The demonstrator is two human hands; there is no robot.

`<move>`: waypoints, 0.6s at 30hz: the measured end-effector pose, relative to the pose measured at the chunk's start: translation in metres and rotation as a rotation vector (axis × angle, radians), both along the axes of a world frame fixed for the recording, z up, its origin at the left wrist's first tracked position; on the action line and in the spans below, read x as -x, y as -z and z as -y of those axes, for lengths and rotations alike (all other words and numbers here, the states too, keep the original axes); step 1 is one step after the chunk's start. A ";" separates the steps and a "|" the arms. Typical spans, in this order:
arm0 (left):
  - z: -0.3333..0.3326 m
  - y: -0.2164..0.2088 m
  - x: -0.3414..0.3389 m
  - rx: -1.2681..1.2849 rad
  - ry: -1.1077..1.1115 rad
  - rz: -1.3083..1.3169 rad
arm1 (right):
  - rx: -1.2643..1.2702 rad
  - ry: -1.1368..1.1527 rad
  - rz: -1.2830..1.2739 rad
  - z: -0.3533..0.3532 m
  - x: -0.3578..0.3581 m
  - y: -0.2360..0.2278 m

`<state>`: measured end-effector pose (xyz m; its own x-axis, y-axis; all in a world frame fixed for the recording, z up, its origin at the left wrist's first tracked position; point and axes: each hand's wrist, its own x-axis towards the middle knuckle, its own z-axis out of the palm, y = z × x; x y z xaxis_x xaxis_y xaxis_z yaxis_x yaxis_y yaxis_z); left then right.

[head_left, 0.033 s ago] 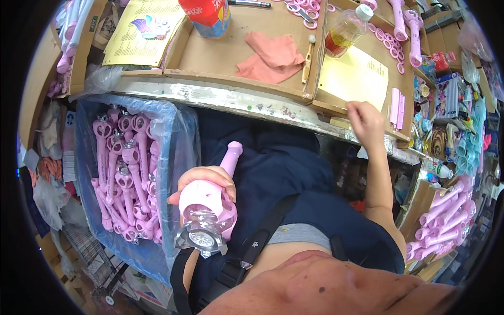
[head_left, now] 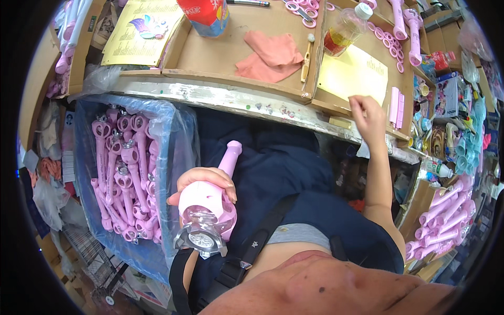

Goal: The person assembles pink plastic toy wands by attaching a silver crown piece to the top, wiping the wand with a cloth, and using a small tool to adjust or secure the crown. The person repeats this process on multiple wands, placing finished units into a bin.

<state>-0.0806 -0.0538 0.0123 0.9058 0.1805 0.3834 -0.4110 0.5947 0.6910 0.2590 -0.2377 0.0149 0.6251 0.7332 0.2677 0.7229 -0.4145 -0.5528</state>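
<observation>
Just right of the blue-lined bin (head_left: 181, 136): one pink wand (head_left: 197, 195), clamped in the left hand (head_left: 207, 177). Fingers wrap it where head meets handle; handle points up toward the counter (head_left: 220, 95), clear star-shaped cap (head_left: 201, 240) faces the bottom of the view. Wand is apart from the counter; cap overlaps the bin's edge in view, contact unclear.

Right hand (head_left: 369, 116) is well apart from the wand, at the counter's front edge by the yellow sheet (head_left: 352, 76). Fingers curled in; can't tell if the tips meet or pinch something small.

Step, my read: mid-work on this one wand, left hand as fixture, right hand busy at the counter. Small dark mark (head_left: 209, 196) on the head is turned up; can't tell hole from blemish. Cap looks seated, and the packed wands (head_left: 123, 181) in the bin look much alike, so probably late in the job for this piece.

Next move calls for: steady left grip, marked side up, right hand over to the head without knocking the cap. If it's bin-ready instead, just a short shift left, laid in line with the others.
</observation>
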 end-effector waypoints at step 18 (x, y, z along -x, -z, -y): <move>0.006 0.009 -0.008 0.164 -0.033 -0.184 | 0.222 -0.251 -0.391 0.007 -0.016 -0.006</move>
<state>-0.0723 -0.0597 0.0038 0.9502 0.2570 0.1762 -0.3083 0.6932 0.6515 0.2751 -0.2451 0.0205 0.4449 0.8860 -0.1304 0.5717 -0.3931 -0.7202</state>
